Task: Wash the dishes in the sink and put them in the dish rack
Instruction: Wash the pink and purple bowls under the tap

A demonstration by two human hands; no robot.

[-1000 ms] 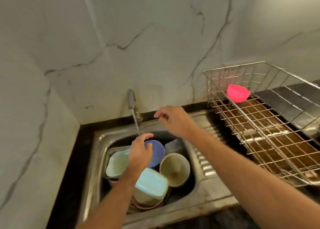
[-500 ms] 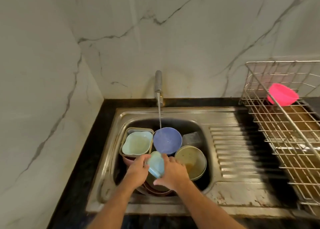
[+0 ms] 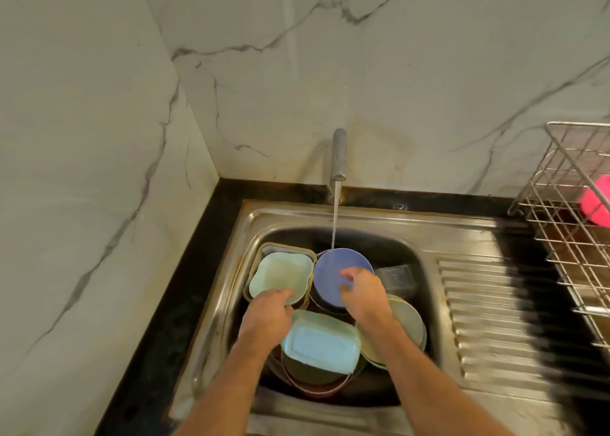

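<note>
Presently, left hand [image 3: 268, 315] is touching the green dish [image 3: 280, 275], right hand [image 3: 361, 292] fingering the blue bowl [image 3: 330, 274] beneath running tap [image 3: 338, 155], neither visibly gripping, probably choosing one to rinse.

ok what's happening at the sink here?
A person is at the start of washing up. The tap runs onto a blue bowl in the sink, which is piled with dishes. The right hand reaches onto the blue bowl; the left hand rests at the edge of a pale green square dish. Whether either hand grips is unclear. Only a pink bowl sits in the dish rack.
</note>
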